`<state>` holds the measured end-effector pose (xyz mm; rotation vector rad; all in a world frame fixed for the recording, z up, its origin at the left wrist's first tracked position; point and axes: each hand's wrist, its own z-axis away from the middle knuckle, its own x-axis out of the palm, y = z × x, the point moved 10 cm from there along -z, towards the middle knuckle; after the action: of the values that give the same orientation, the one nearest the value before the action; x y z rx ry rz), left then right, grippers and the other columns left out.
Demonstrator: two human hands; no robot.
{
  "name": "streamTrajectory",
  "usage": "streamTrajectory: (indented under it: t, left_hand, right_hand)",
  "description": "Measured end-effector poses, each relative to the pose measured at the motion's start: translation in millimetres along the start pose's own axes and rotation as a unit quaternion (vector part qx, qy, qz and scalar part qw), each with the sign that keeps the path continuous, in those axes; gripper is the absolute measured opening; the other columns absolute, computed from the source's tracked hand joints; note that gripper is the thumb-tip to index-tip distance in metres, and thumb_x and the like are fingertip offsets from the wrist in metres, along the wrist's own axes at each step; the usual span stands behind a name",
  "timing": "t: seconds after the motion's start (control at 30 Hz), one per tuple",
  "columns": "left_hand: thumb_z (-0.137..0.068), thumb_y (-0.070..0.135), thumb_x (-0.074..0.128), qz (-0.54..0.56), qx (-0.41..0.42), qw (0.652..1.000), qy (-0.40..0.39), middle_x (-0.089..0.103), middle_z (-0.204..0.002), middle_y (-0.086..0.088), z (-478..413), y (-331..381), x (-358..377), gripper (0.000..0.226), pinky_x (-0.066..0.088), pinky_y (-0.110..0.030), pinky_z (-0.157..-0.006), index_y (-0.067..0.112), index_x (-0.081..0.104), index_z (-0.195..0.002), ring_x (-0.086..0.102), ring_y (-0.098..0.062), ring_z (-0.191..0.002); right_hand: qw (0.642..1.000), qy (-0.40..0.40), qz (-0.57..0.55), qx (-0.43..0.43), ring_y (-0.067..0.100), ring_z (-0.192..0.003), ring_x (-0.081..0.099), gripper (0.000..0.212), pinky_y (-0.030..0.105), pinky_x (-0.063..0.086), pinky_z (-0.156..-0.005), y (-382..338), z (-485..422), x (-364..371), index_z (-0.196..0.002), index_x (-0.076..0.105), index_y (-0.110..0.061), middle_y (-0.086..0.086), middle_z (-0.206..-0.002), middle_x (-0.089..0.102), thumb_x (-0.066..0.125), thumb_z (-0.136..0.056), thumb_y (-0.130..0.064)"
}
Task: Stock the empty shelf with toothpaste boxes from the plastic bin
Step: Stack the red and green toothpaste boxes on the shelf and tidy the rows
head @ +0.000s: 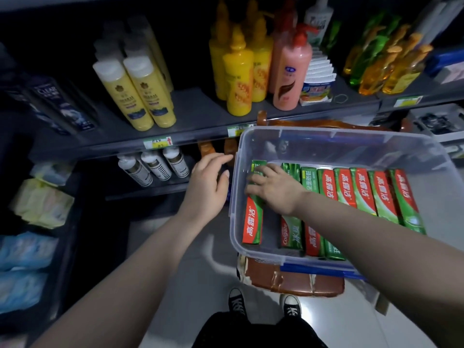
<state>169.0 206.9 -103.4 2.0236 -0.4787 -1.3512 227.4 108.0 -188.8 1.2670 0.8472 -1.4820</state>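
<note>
A clear plastic bin (364, 139) sits on a brown chair at the right and holds several red-and-green toothpaste boxes (364, 189) in a row. My right hand (273, 188) reaches into the bin's left end, and its fingers curl over the top of the leftmost toothpaste box (252, 222), which stands apart from the others. Just outside the bin's left wall hovers my left hand (207, 180), fingers relaxed and holding nothing. The dark lower shelf (150, 189) lies to the left behind that hand.
Yellow and pink bottles (238, 71) fill the upper shelf. Three white bottles (155, 167) lie on the shelf below. Soft packs (42, 204) sit at the far left. The brown chair (293, 280) carries the bin, and my shoes (263, 303) stand on the shiny floor.
</note>
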Motion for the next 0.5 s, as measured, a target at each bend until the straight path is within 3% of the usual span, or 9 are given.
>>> streamTrajectory:
  t: [0.17,0.3,0.4,0.5]
  left_hand:
    - [-0.089,0.006,0.050,-0.012,-0.016,1.000,0.015,0.058,-0.119,-0.005,-1,20,-3,0.035,0.048,-0.041,-0.092,0.008,0.059,-0.123,0.056,-0.020,-0.109]
    - [-0.091,0.006,0.053,-0.009,-0.037,0.999,0.006,0.061,-0.114,-0.001,0,41,0,0.032,0.047,-0.031,-0.091,0.013,0.061,-0.121,0.058,-0.016,-0.103]
    - [-0.089,0.022,0.064,-0.034,-0.071,0.995,-0.054,0.060,-0.117,-0.002,-2,55,17,0.041,0.045,-0.028,-0.092,0.015,0.056,-0.129,0.058,-0.016,-0.105]
    - [-0.080,0.030,0.074,-0.002,-0.150,0.981,-0.120,0.057,-0.116,0.005,-3,60,28,0.061,0.046,-0.020,-0.087,0.019,0.050,-0.134,0.057,-0.007,-0.098]
  right_hand:
    - [0.996,0.053,0.002,-0.070,0.035,-0.113,0.049,0.044,0.047,0.027,-0.106,9,9,-16,-0.111,0.064,-0.023,0.002,-0.109,0.061,0.073,-0.069,-0.018]
    - [0.988,0.088,-0.124,-0.016,0.032,-0.125,0.043,0.052,0.049,0.020,-0.109,58,31,-43,-0.116,0.063,-0.018,0.002,-0.115,0.062,0.077,-0.065,-0.019]
    - [0.968,0.121,-0.218,0.002,0.028,-0.115,0.050,0.050,0.044,0.031,-0.103,87,45,-75,-0.117,0.062,-0.021,0.001,-0.113,0.063,0.080,-0.070,-0.026]
    - [0.949,0.096,-0.299,-0.022,0.023,-0.108,0.055,0.046,0.040,0.039,-0.098,94,53,-88,-0.118,0.063,-0.017,0.001,-0.114,0.064,0.078,-0.075,-0.025]
